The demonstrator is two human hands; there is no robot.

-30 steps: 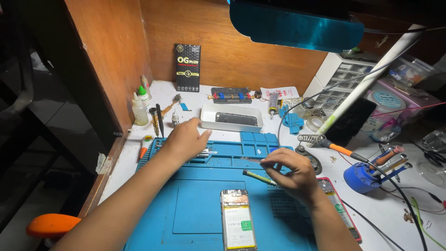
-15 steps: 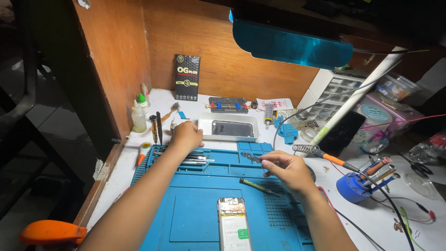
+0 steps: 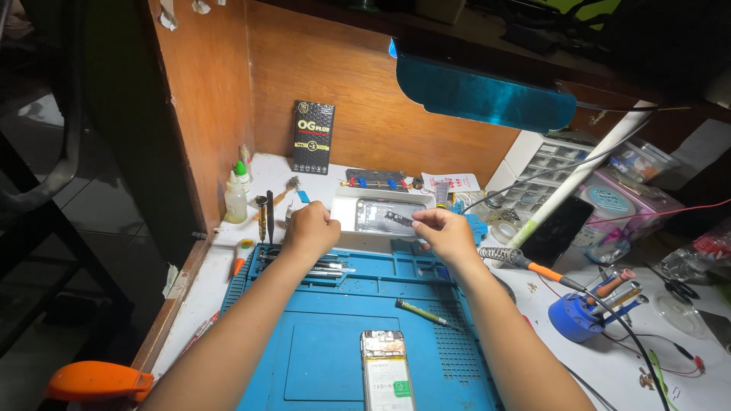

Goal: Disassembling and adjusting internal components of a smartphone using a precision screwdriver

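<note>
**Both hands up at the white tray**

Wooden booth walls around a white surface (image 3: 609, 358), blue repair mat (image 3: 335, 335) laid on it under a blue-shaded lamp (image 3: 487, 87). Half a second back, hands low on the mat's tool slots; now both raised to the white tray (image 3: 346, 207) behind the mat, so attention gone from tools to the part there. Right hand (image 3: 445, 232) pinching a small dark component (image 3: 397, 219) between thumb and forefinger fingers, held over the tray's dark screen. Left hand (image 3: 312, 228) curled nearly closed at the tray's left edge; whether anything sits inside the fist, cannot tell. One opened phone (image 3: 386, 373) lying near the mat's front edge, one green-handled screwdriver (image 3: 420, 313) beside it, two glue bottles (image 3: 236, 194) by the left wall, one soldering iron (image 3: 525, 262) on the right, one black box (image 3: 313, 137) upright against the back wall.
</note>
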